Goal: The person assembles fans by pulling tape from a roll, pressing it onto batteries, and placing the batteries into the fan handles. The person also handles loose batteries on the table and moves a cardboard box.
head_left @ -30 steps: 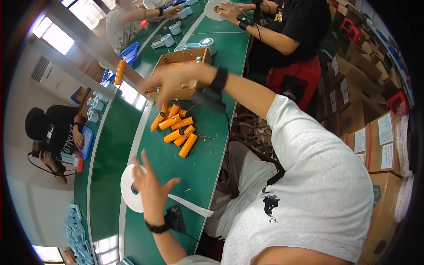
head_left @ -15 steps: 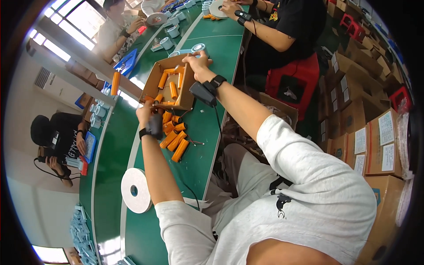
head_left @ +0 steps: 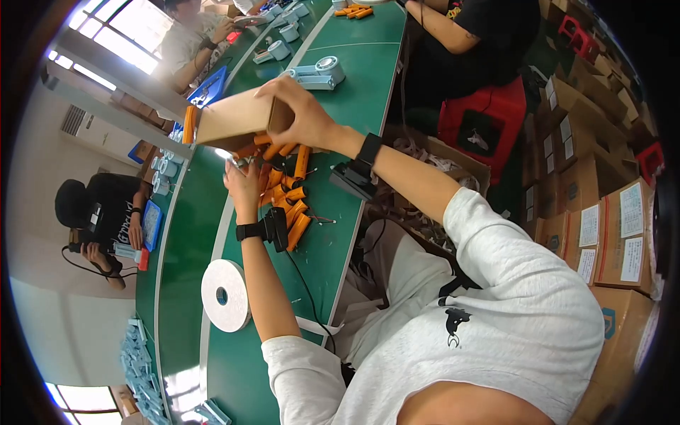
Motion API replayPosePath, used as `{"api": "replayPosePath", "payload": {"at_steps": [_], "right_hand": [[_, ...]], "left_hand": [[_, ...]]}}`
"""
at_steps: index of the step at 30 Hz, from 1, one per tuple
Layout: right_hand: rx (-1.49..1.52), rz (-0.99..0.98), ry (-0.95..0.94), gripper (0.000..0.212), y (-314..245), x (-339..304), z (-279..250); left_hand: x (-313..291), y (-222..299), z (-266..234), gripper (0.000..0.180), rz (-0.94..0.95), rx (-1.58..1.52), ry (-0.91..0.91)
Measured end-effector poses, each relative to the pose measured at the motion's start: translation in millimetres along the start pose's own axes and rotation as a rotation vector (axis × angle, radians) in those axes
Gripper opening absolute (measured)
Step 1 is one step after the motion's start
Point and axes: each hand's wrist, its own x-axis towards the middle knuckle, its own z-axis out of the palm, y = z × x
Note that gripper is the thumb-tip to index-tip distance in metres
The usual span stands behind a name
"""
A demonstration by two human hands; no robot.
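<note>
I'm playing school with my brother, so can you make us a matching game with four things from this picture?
Things:
1. cardboard box
2. cylinders
3. flat roll
4. nearest stool

Clues:
A. red
B. orange and heaped up
C. tilted, gripped by the right hand
D. white, beside the left forearm

Right pairs: 1-C, 2-B, 3-D, 4-A

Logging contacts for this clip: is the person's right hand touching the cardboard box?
Touching. The head view shows the right hand clasping one end of the tipped cardboard box, wrapped over its edge with no visible gap.
</note>
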Motion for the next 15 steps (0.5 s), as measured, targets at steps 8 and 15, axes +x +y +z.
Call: {"api": "replayPosePath", "payload": {"at_steps": [8,15], "right_hand": [[-0.245,-0.462,-0.022,0.073,-22,4,-24],[0.319,0.281,0.618,0.073,-65,-52,-184]], "left_hand": [[-3,4,-2,0.040,0.083,-0.110,-0.310],[-12,8,-41,0.056,0.433,0.335,-0.270]]}}
